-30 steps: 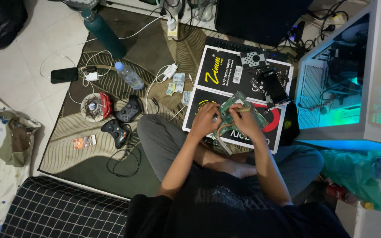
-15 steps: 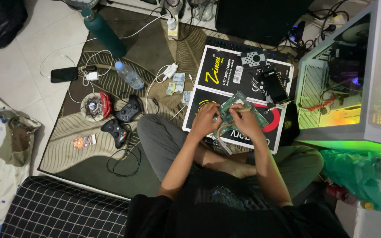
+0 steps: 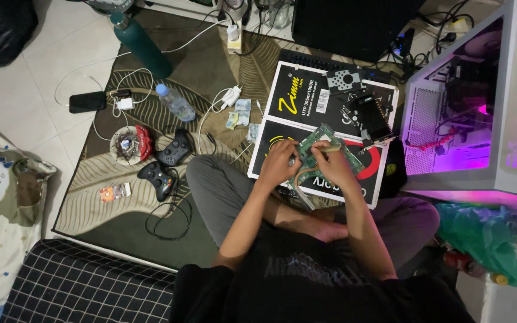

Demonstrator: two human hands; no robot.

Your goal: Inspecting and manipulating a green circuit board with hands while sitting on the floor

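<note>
left hand (image 3: 280, 165): still gripping the green circuit board (image 3: 324, 145) edge
right hand (image 3: 331, 162): still pinching its top
change: case light (image 3: 474, 149) beside right hand now purple; hands unmoved

We're sitting cross-legged, knees spread wide, both forearms reaching forward and converging in front of us. Our left hand (image 3: 281, 162) lies palm down, fingers curled and pressing at the near left edge of the green circuit board (image 3: 324, 148). Our right hand (image 3: 334, 167) sits just beside it, knuckles up, thumb and forefinger pinched together on top of the board. Both elbows are bent and tucked close, wrists nearly level, arms bare below short black sleeves.
</note>
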